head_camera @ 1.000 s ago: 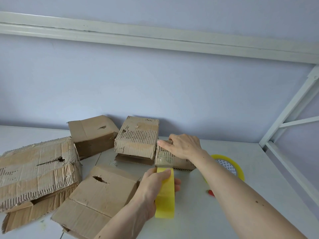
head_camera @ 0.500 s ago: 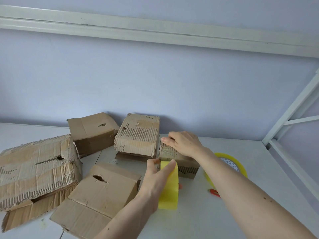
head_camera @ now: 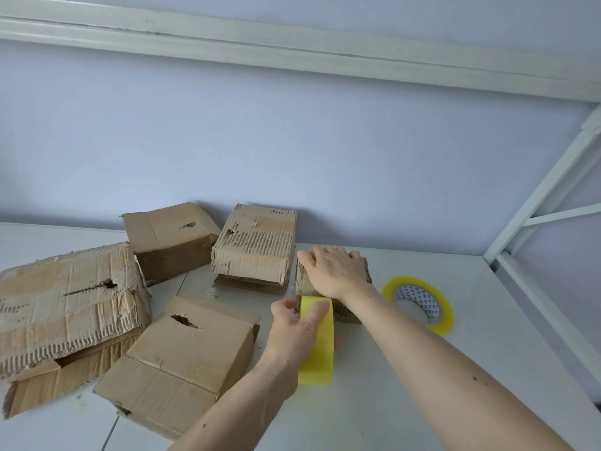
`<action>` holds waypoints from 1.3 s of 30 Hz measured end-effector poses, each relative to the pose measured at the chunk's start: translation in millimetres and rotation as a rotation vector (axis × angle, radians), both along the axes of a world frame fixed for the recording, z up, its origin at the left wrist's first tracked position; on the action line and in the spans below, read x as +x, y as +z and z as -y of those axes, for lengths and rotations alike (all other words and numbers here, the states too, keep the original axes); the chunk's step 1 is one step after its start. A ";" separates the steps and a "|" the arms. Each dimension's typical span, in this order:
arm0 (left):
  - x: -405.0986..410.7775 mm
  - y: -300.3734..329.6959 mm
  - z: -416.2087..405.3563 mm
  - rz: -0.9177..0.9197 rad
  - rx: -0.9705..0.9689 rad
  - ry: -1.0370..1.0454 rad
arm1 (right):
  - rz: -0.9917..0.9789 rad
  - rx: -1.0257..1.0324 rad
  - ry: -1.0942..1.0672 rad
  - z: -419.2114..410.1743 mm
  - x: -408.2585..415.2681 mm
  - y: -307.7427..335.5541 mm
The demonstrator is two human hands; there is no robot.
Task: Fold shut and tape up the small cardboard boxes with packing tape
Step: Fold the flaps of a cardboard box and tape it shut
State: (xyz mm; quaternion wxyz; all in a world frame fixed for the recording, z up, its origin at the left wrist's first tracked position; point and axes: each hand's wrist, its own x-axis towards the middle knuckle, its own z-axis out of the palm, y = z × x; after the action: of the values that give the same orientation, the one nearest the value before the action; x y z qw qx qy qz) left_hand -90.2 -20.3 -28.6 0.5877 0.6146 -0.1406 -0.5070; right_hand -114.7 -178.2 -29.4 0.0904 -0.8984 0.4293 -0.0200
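While right hand [head_camera: 335, 271] presses flat on small box [head_camera: 349, 312], left hand [head_camera: 297, 330] grips yellow tape roll [head_camera: 320, 349] at its near edge.

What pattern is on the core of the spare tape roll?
Grey-and-white triangles on the spare tape roll's core, seen in the head view.

Bare white tabletop [head_camera: 374, 415] lies open near and to the right. Four battered brown cardboard boxes crowd the left half: a large crushed one [head_camera: 65, 304] far left, a flattened one [head_camera: 182, 359] near it, and two [head_camera: 169, 239] [head_camera: 257, 245] against the lilac wall. A yellow-edged tape roll [head_camera: 419, 301] lies right; the white metal frame [head_camera: 533, 203] closes that side.
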 end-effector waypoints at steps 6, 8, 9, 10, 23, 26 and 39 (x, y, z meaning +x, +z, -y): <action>1.3 7.6 -13.5 -0.136 0.012 -0.107 | 0.033 -0.005 -0.011 -1.1 -1.9 -0.3; 1.3 9.8 -12.6 -0.147 0.013 -0.114 | 0.162 0.060 0.019 2.5 -5.6 2.1; 1.4 10.5 -12.6 -0.155 0.013 -0.120 | 0.277 0.103 0.044 4.0 -9.5 5.6; 1.5 10.5 -12.9 -0.165 0.012 -0.126 | 0.409 0.135 0.070 4.2 -14.6 9.9; -0.5 8.8 -12.0 -0.108 0.000 -0.197 | -0.142 0.186 -0.072 -29.9 -160.6 23.6; -2.9 9.0 -13.3 -0.119 -0.011 -0.205 | -0.326 0.027 -0.093 -35.6 -167.7 3.9; -6.4 6.5 -20.2 -0.151 -0.028 -0.201 | -0.442 -0.197 0.054 -49.3 -164.6 -5.2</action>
State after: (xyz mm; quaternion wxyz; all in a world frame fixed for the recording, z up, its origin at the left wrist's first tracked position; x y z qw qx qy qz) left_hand -96.6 -0.1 -22.1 0.5514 0.5492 -0.1643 -0.6061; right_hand -279.3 -128.9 -34.6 -0.0934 -0.8966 0.4103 0.1378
